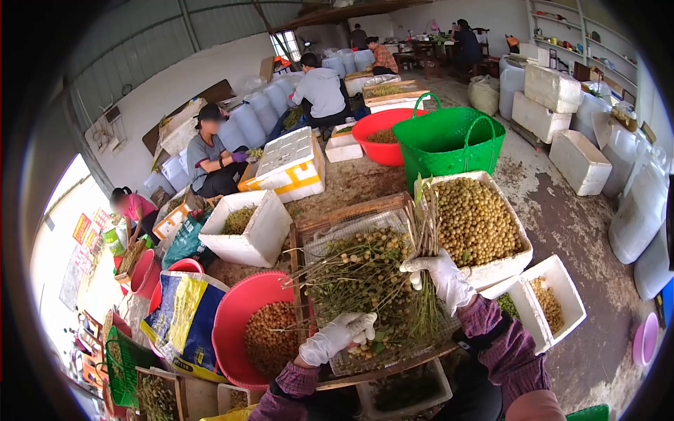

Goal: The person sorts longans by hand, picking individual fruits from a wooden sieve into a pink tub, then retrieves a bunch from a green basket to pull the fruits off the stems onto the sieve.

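Note:
My right hand (442, 276), in a white glove, is closed round a bundle of longan stems (425, 231) that stands nearly upright, its thin ends hanging below the fist. My left hand (338, 338), also gloved, is low over the front left of the wire-mesh tray (344, 363). Its fingers are curled together; what lies in them, if anything, is hidden. Between the hands a heap of cut stems and twigs (351, 277) with some longans on them covers the wood-framed mesh. Loose longans (474, 221) fill a white foam box (523, 261) beyond my right hand.
A red basin (228, 316) of longans stands left of the tray. Right are small foam boxes (572, 298); behind are a green basket (449, 144) and a red tub (365, 126). Another foam box (249, 245) holds stems. Several people work further back; one gloved co-worker (217, 151) handles fruit.

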A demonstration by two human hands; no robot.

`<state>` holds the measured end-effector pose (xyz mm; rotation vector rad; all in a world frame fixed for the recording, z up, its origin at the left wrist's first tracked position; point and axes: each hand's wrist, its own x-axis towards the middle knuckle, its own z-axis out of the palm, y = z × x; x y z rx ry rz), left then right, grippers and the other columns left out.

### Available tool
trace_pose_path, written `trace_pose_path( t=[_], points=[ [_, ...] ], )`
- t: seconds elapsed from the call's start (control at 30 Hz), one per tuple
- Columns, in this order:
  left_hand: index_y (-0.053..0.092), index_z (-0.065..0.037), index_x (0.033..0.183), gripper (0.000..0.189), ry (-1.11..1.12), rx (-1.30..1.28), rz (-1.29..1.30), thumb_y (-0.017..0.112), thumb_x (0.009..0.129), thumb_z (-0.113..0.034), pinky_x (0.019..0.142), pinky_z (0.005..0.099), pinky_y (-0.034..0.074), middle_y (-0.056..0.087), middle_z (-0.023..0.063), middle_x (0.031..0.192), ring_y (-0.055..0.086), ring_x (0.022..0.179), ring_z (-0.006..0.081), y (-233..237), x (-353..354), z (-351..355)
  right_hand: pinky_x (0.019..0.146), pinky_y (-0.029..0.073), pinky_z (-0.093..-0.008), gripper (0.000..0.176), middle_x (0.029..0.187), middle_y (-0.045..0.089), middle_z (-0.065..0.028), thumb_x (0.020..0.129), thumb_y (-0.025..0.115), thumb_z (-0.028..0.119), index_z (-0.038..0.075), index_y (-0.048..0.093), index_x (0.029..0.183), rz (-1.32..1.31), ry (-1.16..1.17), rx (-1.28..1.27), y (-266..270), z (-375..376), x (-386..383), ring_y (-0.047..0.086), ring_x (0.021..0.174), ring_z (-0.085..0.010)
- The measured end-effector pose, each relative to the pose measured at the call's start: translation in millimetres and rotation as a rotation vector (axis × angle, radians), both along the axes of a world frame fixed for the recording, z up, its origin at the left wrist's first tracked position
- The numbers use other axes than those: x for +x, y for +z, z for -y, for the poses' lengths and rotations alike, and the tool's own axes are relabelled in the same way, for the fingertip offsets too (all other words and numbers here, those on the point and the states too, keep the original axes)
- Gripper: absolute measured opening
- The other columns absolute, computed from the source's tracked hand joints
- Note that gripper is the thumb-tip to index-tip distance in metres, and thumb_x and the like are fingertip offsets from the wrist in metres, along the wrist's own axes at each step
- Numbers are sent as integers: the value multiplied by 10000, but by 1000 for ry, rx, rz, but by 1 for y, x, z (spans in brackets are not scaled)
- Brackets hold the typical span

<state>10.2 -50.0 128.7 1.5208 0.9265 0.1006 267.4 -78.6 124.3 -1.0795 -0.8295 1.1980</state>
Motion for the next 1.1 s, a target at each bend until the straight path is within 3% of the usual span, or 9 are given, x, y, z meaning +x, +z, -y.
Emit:
trace_pose_path(
  t=[0.2,0.33,0.5,0.6,0.63,0.73,0.8,0.9,1.1],
  points=[
    [610,-49,1011,296,-167,372,-40,458,1006,-302,494,225,382,529,-4,764,437,594,73,-29,-13,-11,462,440,-297,111,574,606,-113,759,683,34,-72,665,783,-68,-21,12,9,3,3,549,440,-194],
    [624,-26,1052,281,85,-233,185,453,1007,-243,526,220,375,512,8,820,463,667,89,-40,-36,-12,478,457,-285,115,631,622,-109,764,672,16,-75,656,832,-50,-45,68,28,8,24,554,478,-171],
    [361,-56,1418,463,176,-662,750,443,998,-235,1027,375,439,429,177,1395,515,1168,257,-39,-34,-25,705,492,-264,271,831,670,-39,783,734,56,20,627,1030,261,2,185,46,18,17,613,754,-120],
    [353,56,1382,437,287,-755,859,371,1018,-185,1069,427,384,430,207,1393,450,1265,319,-24,-32,-16,784,489,-249,261,898,678,-37,800,718,38,15,631,1045,433,108,123,59,19,6,606,806,-113],
    [347,73,1377,420,332,-700,843,350,1011,-133,1078,421,378,432,220,1387,416,1297,333,-24,-25,-15,780,490,-247,260,897,676,-38,806,699,23,10,631,1056,445,67,162,60,18,-2,601,806,-106],
    [356,93,1360,427,-315,741,11,370,995,-126,1093,421,366,441,235,1373,417,1294,335,40,-25,12,757,496,-259,273,908,674,-73,815,658,50,-17,636,1079,419,196,157,66,14,-29,588,792,-112],
    [400,58,1349,420,-53,60,573,391,984,-149,1096,378,362,477,170,1361,436,1284,278,-7,-29,0,784,504,-290,348,946,694,-135,806,685,152,-33,634,1096,755,208,63,60,12,-47,638,811,-178],
    [470,-40,1332,387,57,-263,944,406,978,-185,1070,321,381,520,94,1334,480,1239,211,-49,-27,-7,755,500,-304,363,910,698,-166,771,722,199,10,651,1072,995,254,182,44,8,-72,650,810,-194],
    [612,-199,1156,270,-126,1406,-205,504,942,-324,566,347,499,600,61,757,605,656,210,-21,-33,10,845,504,-389,473,1017,660,-216,753,704,334,18,657,1101,1337,360,205,45,2,-103,641,961,-343]
  ],
)
